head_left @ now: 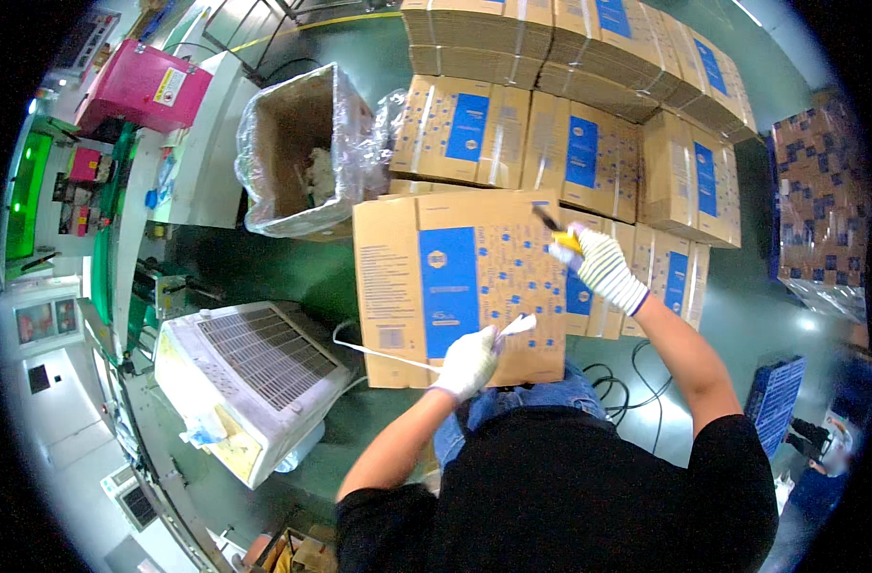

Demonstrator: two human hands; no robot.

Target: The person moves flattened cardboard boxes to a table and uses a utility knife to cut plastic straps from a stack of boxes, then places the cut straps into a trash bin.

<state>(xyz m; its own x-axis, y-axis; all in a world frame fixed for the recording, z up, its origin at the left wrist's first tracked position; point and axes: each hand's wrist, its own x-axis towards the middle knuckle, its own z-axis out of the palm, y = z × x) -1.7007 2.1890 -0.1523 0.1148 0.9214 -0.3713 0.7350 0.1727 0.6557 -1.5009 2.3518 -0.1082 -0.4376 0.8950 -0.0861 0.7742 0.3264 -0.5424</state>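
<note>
My left hand (pixel 469 365), in a white knit glove, is closed around a white packing strap (pixel 398 360). One part of the strap trails off to the left in a loop, and a bunched white end (pixel 518 326) sticks out past the fingers. Beneath this hand lies a printed cardboard carton (pixel 388 277), flat on top, with a blue panel down its middle. My right hand (pixel 603 267), in a striped glove, grips a yellow and black utility knife (pixel 560 235) above the carton's far right corner. Its dark tip points up and to the left.
Bundles of flat cartons (pixel 589 153) stand stacked ahead and to the right. A plastic-lined bin (pixel 293 143) holds white scraps. At the left are a grilled white appliance (pixel 250 382) and a pink machine box (pixel 145 86). Black cables (pixel 637 396) lie on the floor.
</note>
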